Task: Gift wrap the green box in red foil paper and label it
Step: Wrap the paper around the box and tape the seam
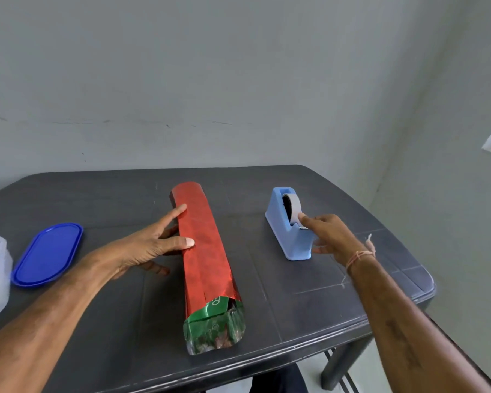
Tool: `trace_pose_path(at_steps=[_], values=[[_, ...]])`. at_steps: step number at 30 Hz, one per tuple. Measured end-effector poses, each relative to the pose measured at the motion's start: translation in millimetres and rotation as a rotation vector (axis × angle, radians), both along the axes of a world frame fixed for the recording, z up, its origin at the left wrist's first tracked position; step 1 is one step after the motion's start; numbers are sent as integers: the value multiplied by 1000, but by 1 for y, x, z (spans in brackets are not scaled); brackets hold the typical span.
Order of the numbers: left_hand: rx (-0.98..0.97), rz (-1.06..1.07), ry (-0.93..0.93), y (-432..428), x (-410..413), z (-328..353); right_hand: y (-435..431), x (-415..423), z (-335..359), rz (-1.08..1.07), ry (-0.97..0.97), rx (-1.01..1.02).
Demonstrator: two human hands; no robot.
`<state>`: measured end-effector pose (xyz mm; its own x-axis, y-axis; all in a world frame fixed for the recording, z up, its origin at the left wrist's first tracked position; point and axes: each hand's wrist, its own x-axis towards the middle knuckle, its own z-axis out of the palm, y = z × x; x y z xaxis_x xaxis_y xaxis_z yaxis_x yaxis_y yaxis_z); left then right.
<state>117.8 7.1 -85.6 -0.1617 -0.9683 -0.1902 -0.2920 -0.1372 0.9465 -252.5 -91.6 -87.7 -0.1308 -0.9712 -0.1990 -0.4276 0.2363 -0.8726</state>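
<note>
Green box (210, 314) lies mid counter (323, 293), red foil (201, 242) round it, light & slippery. Your left hand (150, 245) presses its side w/ flat fingers, so hold there. Right hand (329, 234) touches tape (293, 205) — pinch unclear.

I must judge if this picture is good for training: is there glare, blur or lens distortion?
Head view: light is soft and even; the red foil shines mildly, most at its crumpled near end; the table shows a faint reflection under the left hand; the wide lens bows the table's far edge; no strong blur.
</note>
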Motion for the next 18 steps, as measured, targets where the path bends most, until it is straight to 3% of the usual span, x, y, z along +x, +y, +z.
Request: trace_pose_path(at_steps=[8,15,18], values=[[13,10,-5,0,-1,-2,-15,2,27,1,-180,263],[27,-10,-12,-1,0,-2,-13,0,24,-45,-386,284],[19,-9,-24,2,-4,1,-5,2,22,-56,-387,244]])
